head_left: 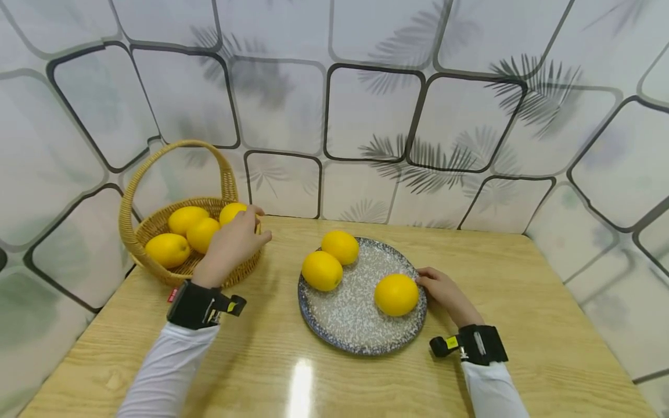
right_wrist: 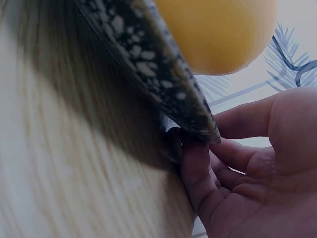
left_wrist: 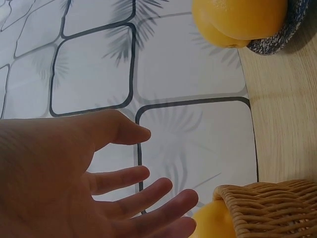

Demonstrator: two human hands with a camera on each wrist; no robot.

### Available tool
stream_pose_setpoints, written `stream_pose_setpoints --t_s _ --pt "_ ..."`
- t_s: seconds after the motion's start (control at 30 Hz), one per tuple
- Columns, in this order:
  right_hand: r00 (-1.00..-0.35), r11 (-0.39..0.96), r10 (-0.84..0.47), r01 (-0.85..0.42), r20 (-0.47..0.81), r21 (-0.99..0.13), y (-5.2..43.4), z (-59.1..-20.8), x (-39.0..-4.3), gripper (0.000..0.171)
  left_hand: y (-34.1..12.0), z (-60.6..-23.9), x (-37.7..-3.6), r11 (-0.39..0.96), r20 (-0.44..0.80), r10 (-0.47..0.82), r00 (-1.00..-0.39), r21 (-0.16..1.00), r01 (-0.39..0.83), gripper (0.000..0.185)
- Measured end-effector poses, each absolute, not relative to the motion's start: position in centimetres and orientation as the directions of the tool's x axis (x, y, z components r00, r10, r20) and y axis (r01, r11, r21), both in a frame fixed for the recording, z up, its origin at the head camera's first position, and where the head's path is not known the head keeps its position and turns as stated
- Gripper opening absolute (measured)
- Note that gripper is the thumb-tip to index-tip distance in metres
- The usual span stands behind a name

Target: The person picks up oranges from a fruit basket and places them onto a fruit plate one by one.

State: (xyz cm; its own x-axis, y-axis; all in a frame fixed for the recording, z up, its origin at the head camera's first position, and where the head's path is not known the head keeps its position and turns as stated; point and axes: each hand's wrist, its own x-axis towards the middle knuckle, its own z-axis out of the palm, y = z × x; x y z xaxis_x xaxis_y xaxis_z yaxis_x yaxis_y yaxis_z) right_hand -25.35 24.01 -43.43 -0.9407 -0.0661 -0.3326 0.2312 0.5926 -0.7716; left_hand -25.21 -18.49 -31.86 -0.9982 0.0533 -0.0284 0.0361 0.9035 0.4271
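Observation:
My left hand [head_left: 232,241] reaches over the right side of the wicker basket [head_left: 248,270], close by a lemon [head_left: 232,212] at its back. In the left wrist view the thumb and fingers [left_wrist: 119,179] are spread apart with nothing between them, near the basket's rim. My right hand [head_left: 444,293] pinches the right rim of a round speckled plate [head_left: 350,325]. In the right wrist view the thumb and fingers [right_wrist: 195,166] are on either side of the plate's edge. A lemon [head_left: 396,295] lies on the plate beside that hand, and two more lemons [head_left: 322,271] sit at its left.
Several lemons [head_left: 167,249] lie in the basket, whose tall handle [head_left: 125,203] arches over them. Basket and plate stand on a wooden table [head_left: 261,371]. A patterned wall covering [head_left: 366,116] rises behind the table and along both sides.

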Motion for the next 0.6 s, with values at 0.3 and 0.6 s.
stream_pose_setpoints --t_s 0.3,0.6 --pt "-0.942 0.606 -0.093 0.203 -0.322 -0.769 23.9 -43.6 -25.0 0.051 -18.8 -32.1 -24.5 0.904 -0.019 0.053 -0.998 0.426 0.04 0.055" --pt "-0.947 0.615 -0.105 0.179 -0.304 -0.768 24.1 -43.2 -25.3 0.052 -18.1 -32.1 -23.0 0.9 -0.006 0.055 -0.998 0.434 0.047 0.055"
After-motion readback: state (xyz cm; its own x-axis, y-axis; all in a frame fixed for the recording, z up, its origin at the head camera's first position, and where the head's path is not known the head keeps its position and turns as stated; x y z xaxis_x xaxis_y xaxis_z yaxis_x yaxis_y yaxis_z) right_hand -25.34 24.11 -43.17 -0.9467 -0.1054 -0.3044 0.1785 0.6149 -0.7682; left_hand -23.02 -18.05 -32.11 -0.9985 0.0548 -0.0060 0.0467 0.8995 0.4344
